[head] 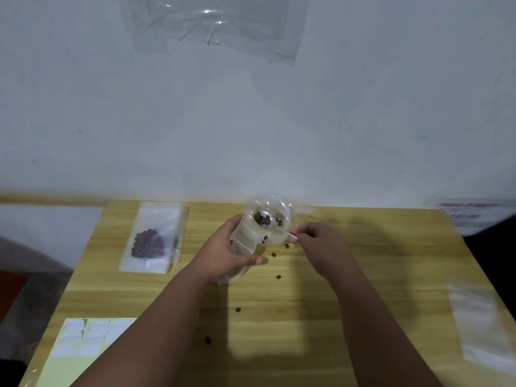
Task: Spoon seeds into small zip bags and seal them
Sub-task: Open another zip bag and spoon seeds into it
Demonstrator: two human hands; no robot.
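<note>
Over table (363,247), left fingers (235,219) round zip bag (245,239), right fingers (301,233) tight on spoon (264,218); label sheet (83,342) writing unreadable.

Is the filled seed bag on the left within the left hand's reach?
Probably: nothing lies between the left hand and the filled seed bag, but that hand holds an open bag it must release first.

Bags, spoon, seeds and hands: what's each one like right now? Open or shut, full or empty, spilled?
held zip bag: open at the top, gripped by the left hand.
spoon: loaded with seeds, at the held bag's mouth, pinched by the right hand.
bag on the left: lying flat, filled; seal unclear.
loose seeds: spilled on the table.
clear bags on the right: flat, empty.
</note>
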